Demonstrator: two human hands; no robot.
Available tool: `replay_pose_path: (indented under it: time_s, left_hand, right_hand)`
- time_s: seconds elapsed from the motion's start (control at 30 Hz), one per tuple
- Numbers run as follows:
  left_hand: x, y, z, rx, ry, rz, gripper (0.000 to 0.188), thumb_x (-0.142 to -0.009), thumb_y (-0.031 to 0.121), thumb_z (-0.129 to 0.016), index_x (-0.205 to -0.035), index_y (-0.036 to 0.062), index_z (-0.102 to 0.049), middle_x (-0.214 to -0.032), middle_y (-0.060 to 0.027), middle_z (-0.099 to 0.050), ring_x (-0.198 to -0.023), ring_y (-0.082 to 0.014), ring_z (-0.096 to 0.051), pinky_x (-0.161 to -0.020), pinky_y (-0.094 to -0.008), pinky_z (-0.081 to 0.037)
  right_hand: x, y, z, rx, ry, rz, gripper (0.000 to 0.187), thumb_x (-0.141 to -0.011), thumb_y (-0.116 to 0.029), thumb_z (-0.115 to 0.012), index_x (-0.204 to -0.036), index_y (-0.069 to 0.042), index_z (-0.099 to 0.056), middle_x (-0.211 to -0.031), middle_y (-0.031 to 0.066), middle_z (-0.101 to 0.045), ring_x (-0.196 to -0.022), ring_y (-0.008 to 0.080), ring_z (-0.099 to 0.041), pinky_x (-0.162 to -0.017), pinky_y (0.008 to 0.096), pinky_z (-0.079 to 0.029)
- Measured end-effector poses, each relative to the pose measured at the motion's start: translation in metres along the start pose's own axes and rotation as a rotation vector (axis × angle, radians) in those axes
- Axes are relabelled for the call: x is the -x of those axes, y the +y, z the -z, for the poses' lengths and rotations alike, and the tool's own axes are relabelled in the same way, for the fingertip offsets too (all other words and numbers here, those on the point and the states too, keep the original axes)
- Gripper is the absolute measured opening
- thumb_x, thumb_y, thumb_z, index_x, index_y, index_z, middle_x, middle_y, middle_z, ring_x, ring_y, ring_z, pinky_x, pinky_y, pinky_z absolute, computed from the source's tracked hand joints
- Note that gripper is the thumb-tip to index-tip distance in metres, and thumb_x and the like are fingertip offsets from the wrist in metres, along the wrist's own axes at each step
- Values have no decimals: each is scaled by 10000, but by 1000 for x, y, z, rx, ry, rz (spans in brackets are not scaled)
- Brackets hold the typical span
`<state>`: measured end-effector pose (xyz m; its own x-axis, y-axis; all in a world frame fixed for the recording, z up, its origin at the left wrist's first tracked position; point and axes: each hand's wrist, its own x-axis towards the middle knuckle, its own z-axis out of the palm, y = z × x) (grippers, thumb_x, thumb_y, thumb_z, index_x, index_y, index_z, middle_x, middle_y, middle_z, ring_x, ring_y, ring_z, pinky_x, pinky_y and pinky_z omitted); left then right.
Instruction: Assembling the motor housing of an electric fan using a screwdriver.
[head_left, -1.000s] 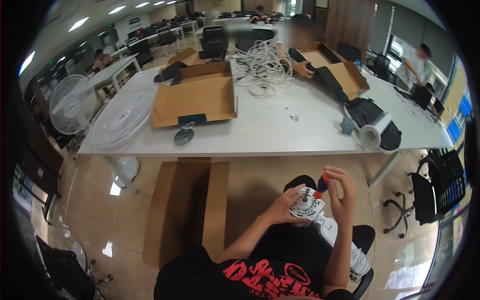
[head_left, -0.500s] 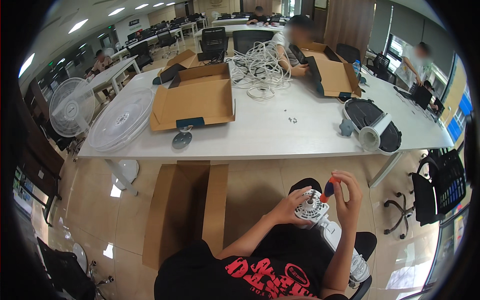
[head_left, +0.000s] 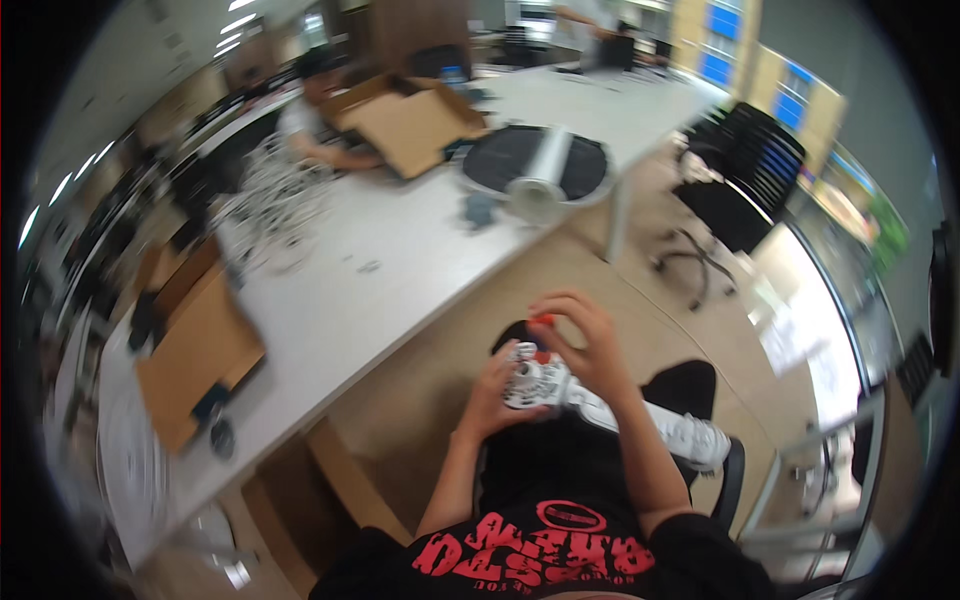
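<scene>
Over our lap, our left hand (head_left: 492, 395) cradles a small white plastic part (head_left: 530, 380), seemingly light, rigid; our right hand (head_left: 590, 345) pinches a red-handled tool (head_left: 541, 321) above it.

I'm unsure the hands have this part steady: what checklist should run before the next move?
1. Left hand supports the white round part: ok.
2. Right hand holds the red-handled tool: ok.
3. Tool tip seated on the part: cannot tell, fingers cover it.
4. Part rests on the lap, off the white table: ok.
5. Picture sharp enough to judge alignment: not ok, blurred.
</scene>
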<state>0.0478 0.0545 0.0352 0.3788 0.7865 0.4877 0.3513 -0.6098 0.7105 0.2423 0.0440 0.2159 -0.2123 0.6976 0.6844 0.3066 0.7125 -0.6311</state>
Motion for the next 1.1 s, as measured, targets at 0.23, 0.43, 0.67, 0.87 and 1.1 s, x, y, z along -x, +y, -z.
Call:
replay_pose_path:
  time_s: [0.23, 0.43, 0.67, 0.87, 1.1]
  left_hand:
    - [-33, 3, -18, 52, -64, -56, 837, -697, 334, -964, -1366, -21, -608, -1442, -224, -595, -1310, -396, -606, -1100, -473, -480]
    - [-52, 3, -31, 127, -160, -66, 862, -722, 297, -951, -1421, -26, -564, -1442, -201, -593, -1306, -358, -603, -1106, -447, -470]
    - [-58, -2, -38, 191, -196, -77, 880, -743, 245, -941, -1466, -25, -518, -1413, -170, -592, -1299, -318, -598, -1106, -425, -464]
    - [-48, -3, -33, 85, -150, -52, 876, -748, 242, -937, -1464, -38, -516, -1435, -199, -573, -1318, -340, -576, -1124, -432, -439]
    - [-29, 0, -23, 125, -105, -6, 901, -754, 232, -935, -1483, -54, -490, -1472, -203, -553, -1351, -336, -552, -1148, -431, -415]
  right_hand:
    - [0, 15, 16, 119, 169, -27, 185, -931, -97, -798, -1067, -24, -696, -1166, 115, -676, -997, 236, -707, -833, 359, -570]
    - [3, 23, 38, 148, 53, -36, 182, -974, -160, -765, -1093, -58, -672, -1147, 87, -644, -931, 243, -695, -832, 364, -553]
    - [5, 32, 38, 162, 113, -61, 261, -972, -235, -775, -1101, -58, -635, -1226, 78, -619, -977, 247, -692, -863, 375, -548]
    - [2, 32, 34, 65, 35, -22, 235, -944, -153, -751, -1131, -64, -639, -1256, 92, -625, -1018, 324, -688, -881, 431, -542]
    - [6, 23, 15, 53, 61, -19, 235, -955, -198, -782, -1077, -72, -626, -1148, 83, -549, -925, 289, -677, -830, 402, -551]
